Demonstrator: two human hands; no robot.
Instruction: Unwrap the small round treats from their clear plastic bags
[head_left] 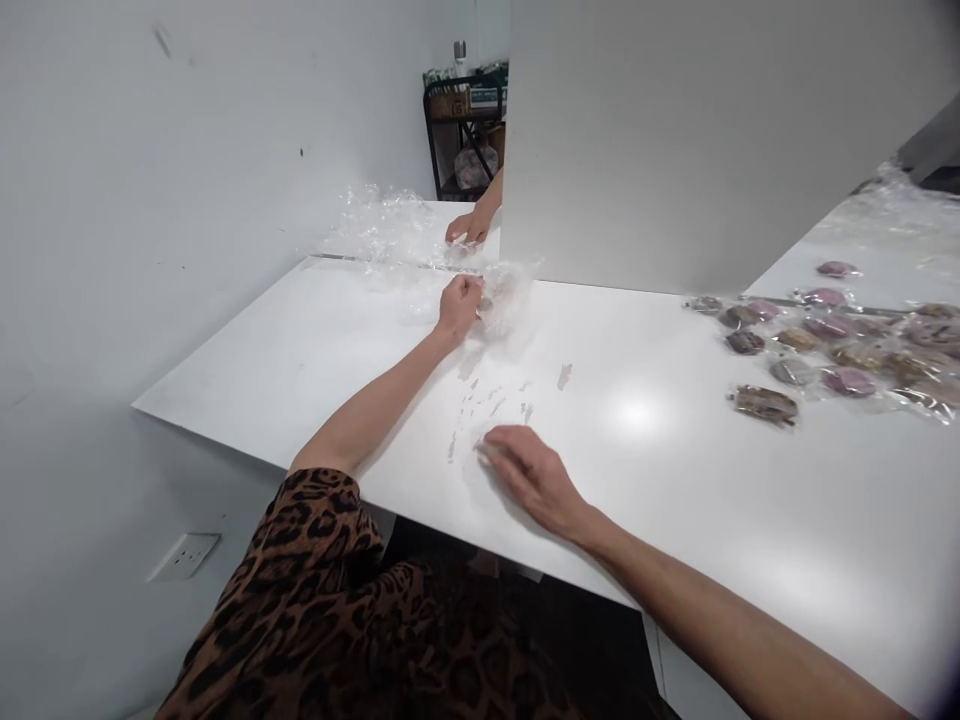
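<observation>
My left hand [459,305] is closed at the edge of a pile of crinkled clear plastic bags [510,295], with the plastic bunched at its fingers. Nearer the table's front edge, my right hand [532,475] rests low over the white table [637,470]. Its fingers are pressed together, and a small pale bit shows at the tips, too unclear to name. Greyish-brown smudges [491,400] mark the tabletop between the two hands.
Several small clear-wrapped items [847,380], pink, brown and tan, lie at the right. One brown wrapped piece [765,404] sits apart. A tall grey panel [637,150] divides the table. Behind it, another person's hand [469,228] touches loose clear plastic [382,225]. A black shelf [465,120] stands beyond.
</observation>
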